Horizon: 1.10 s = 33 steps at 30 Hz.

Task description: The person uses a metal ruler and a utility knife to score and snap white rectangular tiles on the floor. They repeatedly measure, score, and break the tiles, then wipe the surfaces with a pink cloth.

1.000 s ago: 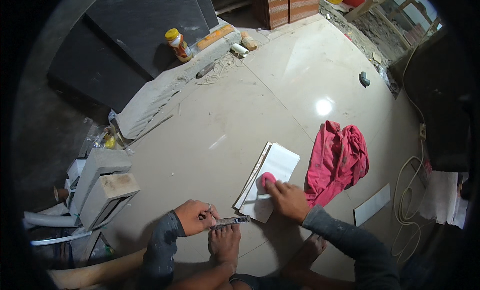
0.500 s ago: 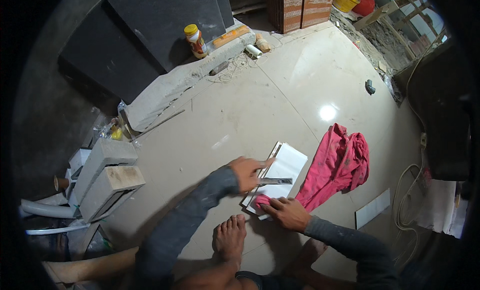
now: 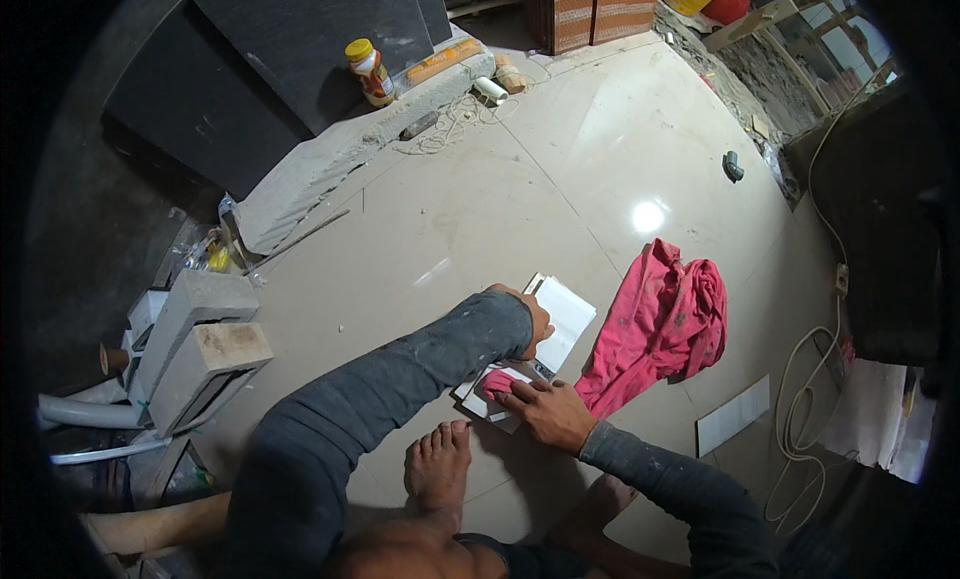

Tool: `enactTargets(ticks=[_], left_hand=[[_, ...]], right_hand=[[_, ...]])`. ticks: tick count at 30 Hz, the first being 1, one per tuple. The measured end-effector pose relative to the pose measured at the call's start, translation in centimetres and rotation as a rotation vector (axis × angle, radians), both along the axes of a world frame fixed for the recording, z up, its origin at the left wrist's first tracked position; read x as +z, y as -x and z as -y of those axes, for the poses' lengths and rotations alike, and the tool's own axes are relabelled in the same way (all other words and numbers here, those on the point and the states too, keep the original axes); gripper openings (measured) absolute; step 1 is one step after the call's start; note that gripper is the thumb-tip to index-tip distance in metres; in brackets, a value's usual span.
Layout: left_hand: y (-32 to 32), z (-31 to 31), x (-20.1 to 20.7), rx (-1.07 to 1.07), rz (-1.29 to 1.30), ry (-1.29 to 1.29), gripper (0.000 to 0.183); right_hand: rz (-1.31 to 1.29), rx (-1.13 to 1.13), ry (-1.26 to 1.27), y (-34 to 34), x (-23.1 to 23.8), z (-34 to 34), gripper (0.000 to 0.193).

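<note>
A stack of white tiles (image 3: 572,311) lies flat on the floor in front of me. My left hand (image 3: 537,322) reaches across it with the fingers curled at its far edge. The slim dark tool it carried earlier is mostly hidden under the hand and sleeve. My right hand (image 3: 545,409) presses down on a small pink cloth pad (image 3: 496,383) at the near end of the tiles. My bare foot (image 3: 440,464) rests on the floor just below the tiles.
A large pink rag (image 3: 665,319) lies right of the tiles, with a white strip (image 3: 733,415) and a coiled white cable (image 3: 800,419) beyond it. Concrete blocks (image 3: 195,344) and pipes are at left. An orange-capped jar (image 3: 370,72) stands on a ledge.
My left hand carried the slim tool from near my foot up onto the tiles and has reached to their far edge. My right hand stayed pressing on the pink pad.
</note>
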<state>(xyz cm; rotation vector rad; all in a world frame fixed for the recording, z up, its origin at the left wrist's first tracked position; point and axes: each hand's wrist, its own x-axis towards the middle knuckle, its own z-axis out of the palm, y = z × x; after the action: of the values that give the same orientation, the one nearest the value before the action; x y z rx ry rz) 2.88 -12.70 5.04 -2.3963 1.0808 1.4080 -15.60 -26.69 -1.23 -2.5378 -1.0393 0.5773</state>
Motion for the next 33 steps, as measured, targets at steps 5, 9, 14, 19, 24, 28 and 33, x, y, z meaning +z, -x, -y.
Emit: enactTargets(ticks=[5, 9, 14, 19, 24, 28, 33], left_hand=[[0.2, -0.5, -0.2, 0.002, -0.023, -0.082, 0.045], [0.6, -0.6, -0.8, -0.038, 0.038, 0.007, 0.049], [0.5, 0.1, -0.7, -0.056, 0.039, -0.028, 0.052], [0.6, -0.1, -1.1, -0.06, 0.028, -0.031, 0.055], [1.0, 0.9, -2.0, -0.1, 0.047, -0.085, 0.059], [1.4, 0.3, -2.0, -0.107, 0.043, -0.067, 0.057], [1.4, 0.4, -2.1, -0.071, 0.051, -0.058, 0.053]], right_hand=[[-0.186, 0.038, 0.198, 1.2, 1.2, 1.8, 0.054], [0.069, -0.042, -0.006, 0.5, -0.6, -2.0, 0.052], [0.1, -0.11, -0.05, 2.1, -0.5, -2.9, 0.051], [-0.028, 0.043, 0.062, 3.5, 0.1, -0.6, 0.055], [0.115, -0.033, -0.073, 1.7, -1.8, -4.0, 0.053], [0.014, 0.071, 0.052, 1.8, 0.0, -0.8, 0.054], [0.142, -0.036, -0.13, 1.0, -1.7, -2.9, 0.053]])
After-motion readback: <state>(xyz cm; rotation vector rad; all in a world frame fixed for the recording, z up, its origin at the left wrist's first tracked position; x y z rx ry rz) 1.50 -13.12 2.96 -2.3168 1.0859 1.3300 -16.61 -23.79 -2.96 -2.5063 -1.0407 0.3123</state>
